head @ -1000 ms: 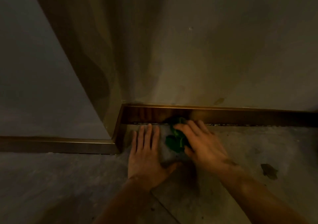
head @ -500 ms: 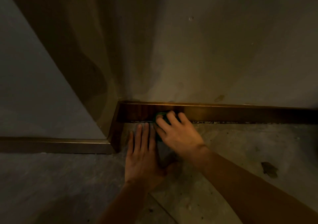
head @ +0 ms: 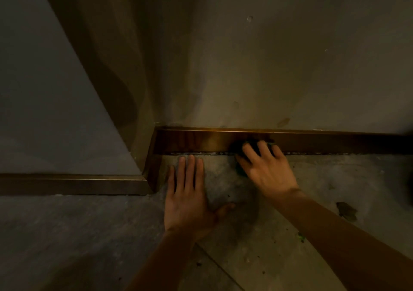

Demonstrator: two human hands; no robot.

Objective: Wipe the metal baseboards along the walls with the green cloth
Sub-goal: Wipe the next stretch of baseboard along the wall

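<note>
A brass-coloured metal baseboard (head: 335,142) runs along the foot of the far wall and turns a corner at the left, where a nearer stretch of baseboard (head: 73,184) continues. My right hand (head: 266,167) presses the green cloth (head: 240,170) against the far baseboard a short way right of the corner; the cloth is mostly hidden under my fingers, with dark green showing at the fingertips and beside the palm. My left hand (head: 190,199) lies flat on the floor, fingers together and pointing at the baseboard, holding nothing.
The grey concrete floor (head: 78,241) carries grit, a dark stain (head: 346,211) at the right and a small green scrap (head: 301,238). A gold metal corner trim (head: 143,116) rises up the wall edge at the left. The light is dim.
My right hand has slid the cloth to the right along the far baseboard, away from the corner. My left hand has stayed flat on the floor.
</note>
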